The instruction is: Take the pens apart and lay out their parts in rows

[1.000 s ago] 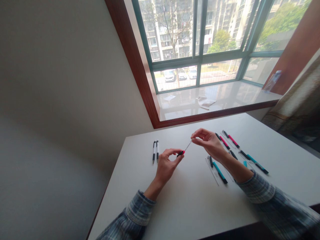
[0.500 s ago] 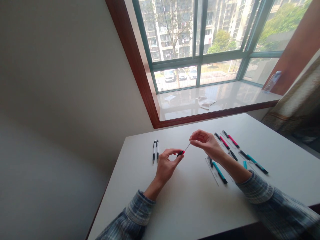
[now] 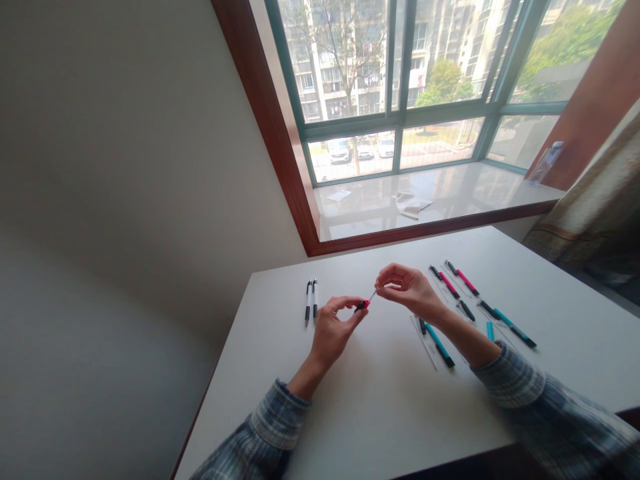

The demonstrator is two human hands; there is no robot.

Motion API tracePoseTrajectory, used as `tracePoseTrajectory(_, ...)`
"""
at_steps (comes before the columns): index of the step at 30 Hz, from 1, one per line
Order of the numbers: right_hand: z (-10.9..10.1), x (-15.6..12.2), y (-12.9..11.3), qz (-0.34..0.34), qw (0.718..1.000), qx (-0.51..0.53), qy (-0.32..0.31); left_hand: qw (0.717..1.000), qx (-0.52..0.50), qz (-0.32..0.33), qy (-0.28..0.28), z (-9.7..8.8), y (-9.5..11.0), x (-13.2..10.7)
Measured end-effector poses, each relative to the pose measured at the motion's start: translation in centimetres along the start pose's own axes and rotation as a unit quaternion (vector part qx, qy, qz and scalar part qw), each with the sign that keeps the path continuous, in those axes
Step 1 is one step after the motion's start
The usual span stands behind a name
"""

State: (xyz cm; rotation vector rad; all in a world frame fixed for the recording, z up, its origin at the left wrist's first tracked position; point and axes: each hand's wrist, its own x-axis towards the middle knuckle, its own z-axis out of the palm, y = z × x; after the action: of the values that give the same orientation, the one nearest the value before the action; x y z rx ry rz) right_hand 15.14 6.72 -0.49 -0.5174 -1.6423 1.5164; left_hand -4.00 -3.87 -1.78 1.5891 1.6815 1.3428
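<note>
My left hand [image 3: 334, 330] pinches a short pink and black pen barrel [image 3: 362, 306] above the white table. A thin pen refill [image 3: 373, 295] runs from the barrel's pink end up to the fingertips of my right hand [image 3: 407, 290], which are closed on it. How deep the refill sits inside the barrel is hidden. Two white and black pens [image 3: 311, 303] lie side by side to the left of my left hand. Under and beside my right forearm are a teal pen barrel [image 3: 440, 345], a black pen part [image 3: 467, 311] and a loose refill [image 3: 425, 343].
Pink and black pen parts [image 3: 467, 282] and a teal and black pen barrel [image 3: 515, 328] lie at the table's right side. A cloth [image 3: 413, 204] and a clear bottle [image 3: 546, 163] are on the windowsill behind. A wall borders the table [image 3: 370, 413] on the left.
My right hand has moved slightly left and down toward my left hand, so less of the refill shows between them. My left hand has stayed almost still.
</note>
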Motion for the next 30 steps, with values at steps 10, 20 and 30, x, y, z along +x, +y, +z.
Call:
tracePoseTrajectory(10,0.7,-0.2,0.0,-0.011,0.999,-0.038,-0.034,1.0,-0.006,0.003,-0.003,0.0,0.3,0.1)
tracePoseTrajectory(20,1.6,-0.6,0.7,-0.001,0.993,-0.087,-0.077,0.999,-0.021,0.02,-0.021,0.0,0.8,0.0)
tracePoseTrajectory(30,1.5,-0.5,-0.6,-0.014,0.999,0.001,-0.031,0.999,-0.01,0.021,-0.025,0.0,0.9,0.0)
